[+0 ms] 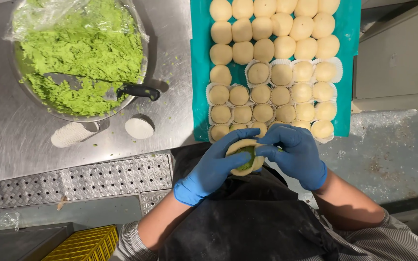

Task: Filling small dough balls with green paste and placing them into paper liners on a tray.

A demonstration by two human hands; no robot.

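Both my hands wear blue gloves. My left hand cups a flattened round of pale dough with green filling in its middle. My right hand pinches the dough's edge over the filling with thumb and fingers. Just beyond my hands lies a teal tray with several rows of pale dough balls; the nearer ones sit in white paper cups.
A large metal bowl of green paste stands at the upper left on the steel counter, with a black-handled scraper in it. Two stacks of white paper cups lie beside the bowl. A yellow crate is at the bottom left.
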